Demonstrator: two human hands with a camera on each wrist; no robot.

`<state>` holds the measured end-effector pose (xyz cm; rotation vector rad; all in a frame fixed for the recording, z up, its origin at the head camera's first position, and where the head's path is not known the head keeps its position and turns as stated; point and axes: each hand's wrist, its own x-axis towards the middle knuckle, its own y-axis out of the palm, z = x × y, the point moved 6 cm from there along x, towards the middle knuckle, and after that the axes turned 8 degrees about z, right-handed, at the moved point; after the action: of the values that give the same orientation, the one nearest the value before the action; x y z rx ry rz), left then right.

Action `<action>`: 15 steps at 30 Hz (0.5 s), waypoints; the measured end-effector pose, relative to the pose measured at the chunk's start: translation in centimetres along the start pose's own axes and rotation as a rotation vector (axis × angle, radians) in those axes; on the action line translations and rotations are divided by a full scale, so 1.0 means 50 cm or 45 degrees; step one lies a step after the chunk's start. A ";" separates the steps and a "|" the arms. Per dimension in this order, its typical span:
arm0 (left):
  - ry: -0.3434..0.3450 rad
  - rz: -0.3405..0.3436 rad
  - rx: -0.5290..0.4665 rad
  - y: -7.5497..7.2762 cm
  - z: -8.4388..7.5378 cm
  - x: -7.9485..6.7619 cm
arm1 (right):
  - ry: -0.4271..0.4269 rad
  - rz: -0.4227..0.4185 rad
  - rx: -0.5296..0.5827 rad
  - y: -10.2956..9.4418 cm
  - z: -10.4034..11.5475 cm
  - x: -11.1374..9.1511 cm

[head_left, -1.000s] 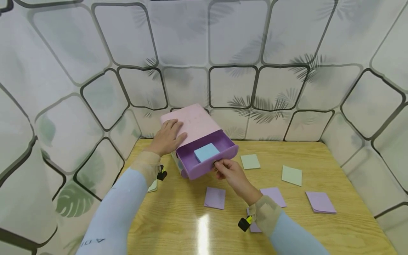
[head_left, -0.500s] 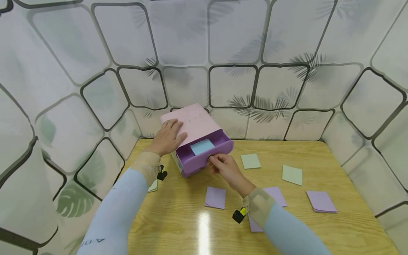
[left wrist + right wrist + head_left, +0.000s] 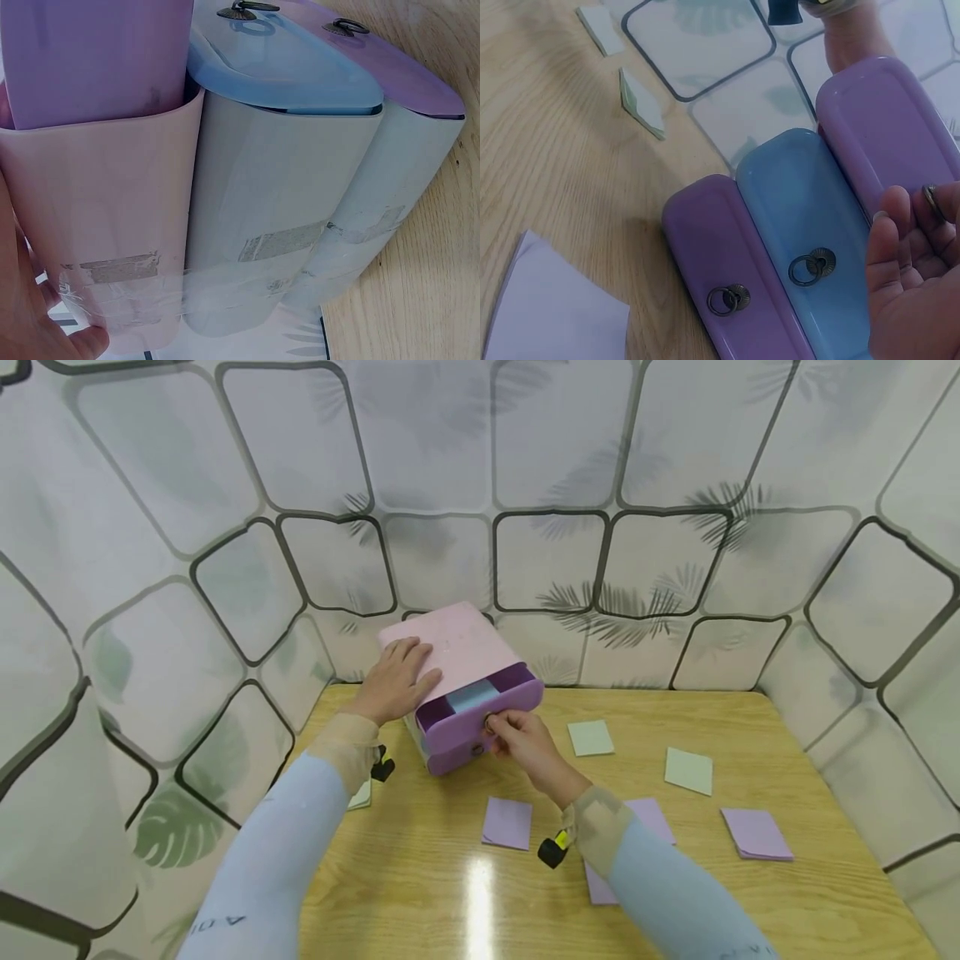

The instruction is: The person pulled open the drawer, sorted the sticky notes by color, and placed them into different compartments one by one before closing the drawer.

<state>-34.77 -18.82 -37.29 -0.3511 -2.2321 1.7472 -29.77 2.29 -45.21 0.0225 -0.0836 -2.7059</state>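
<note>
A small stacked drawer cabinet (image 3: 461, 647) with a pink top stands tilted in view on the table. My left hand (image 3: 396, 683) rests on its pink top, fingers spread. The top purple drawer (image 3: 453, 728) is partly pulled out, and a light blue pad of sticky notes (image 3: 472, 695) lies inside. My right hand (image 3: 528, 750) pinches the metal ring pull (image 3: 930, 199) on that drawer's front. Below it, a blue drawer (image 3: 799, 202) and a lower purple drawer (image 3: 712, 240) sit closed, each with its own ring pull.
Purple sticky notes (image 3: 507, 823) lie in front of the cabinet, with more purple ones (image 3: 756, 834) to the right. Green sticky notes (image 3: 590, 738) lie right of the cabinet, others (image 3: 362, 797) by the left wrist. A patterned curtain (image 3: 547, 568) surrounds the table (image 3: 420, 893).
The top purple drawer has slid inward, pushed by my right hand, so less of the blue pad shows. My left hand has stayed on the pink top.
</note>
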 end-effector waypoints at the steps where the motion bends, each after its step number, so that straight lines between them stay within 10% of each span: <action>1: 0.004 -0.001 -0.001 0.000 -0.001 0.000 | 0.004 -0.003 0.001 0.000 0.001 0.003; 15: 0.010 -0.008 0.011 0.000 -0.002 0.001 | 0.017 -0.002 0.073 0.007 0.001 0.044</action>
<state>-34.78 -18.72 -37.27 -0.3486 -2.2174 1.7486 -31.63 1.06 -45.13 0.0579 -0.1566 -2.7043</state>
